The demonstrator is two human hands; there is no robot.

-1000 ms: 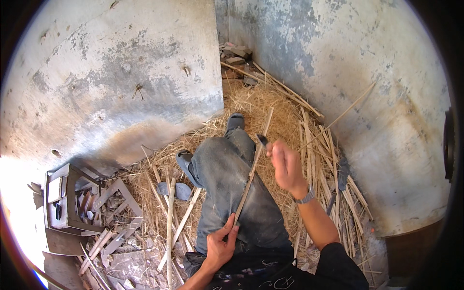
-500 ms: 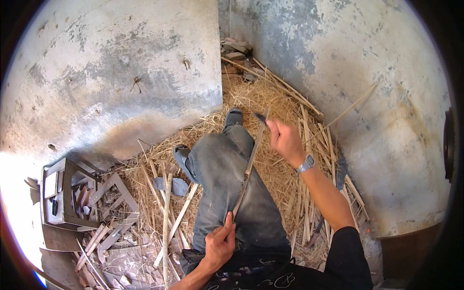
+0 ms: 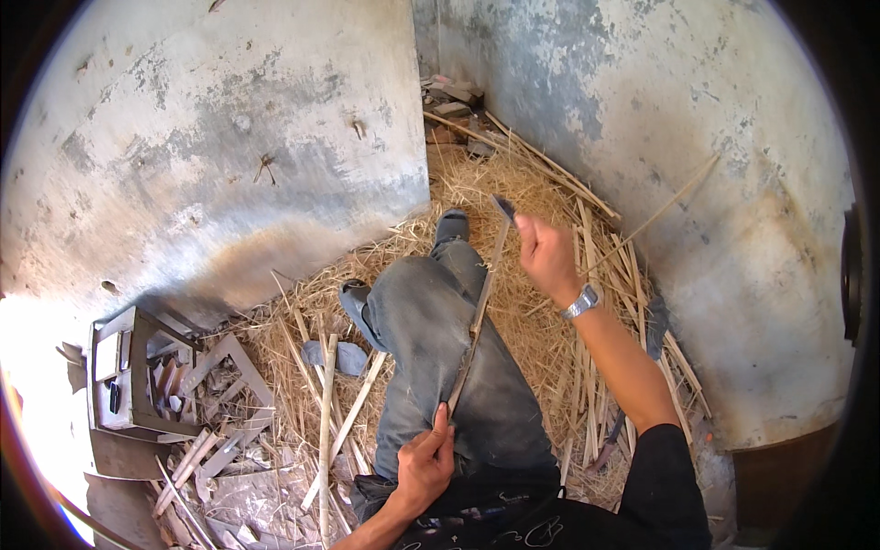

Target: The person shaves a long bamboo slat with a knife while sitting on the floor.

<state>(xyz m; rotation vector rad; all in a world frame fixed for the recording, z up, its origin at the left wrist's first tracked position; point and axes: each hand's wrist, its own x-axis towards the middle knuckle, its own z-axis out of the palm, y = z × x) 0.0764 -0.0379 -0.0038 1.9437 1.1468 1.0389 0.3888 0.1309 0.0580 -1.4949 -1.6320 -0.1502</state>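
Across my thighs runs a long, thin bamboo strip (image 3: 480, 316), slanting from my lap up toward my feet. Its near end is pinched between the thumb and fingers of my left hand (image 3: 425, 466), which rests low on my trousers. My right hand (image 3: 550, 264), with a watch on its wrist, is closed around a knife (image 3: 504, 208). Only the dark blade shows; the handle is hidden in the fist. The blade lies at the strip's far end, though whether it touches cannot be made out.
Straw-like shavings (image 3: 541, 367) cover the floor round my legs. Split bamboo lengths (image 3: 632, 307) lie along the right wall, and more strips (image 3: 327, 431) lie at left. A broken wooden frame (image 3: 137, 367) stands among scrap at the far left. Rubble (image 3: 451, 96) fills the corner.
The knife blade has turned from pointing left to pointing more up and away. My right hand has shifted slightly; my left hand keeps its pinch. The whole view has moved a little.
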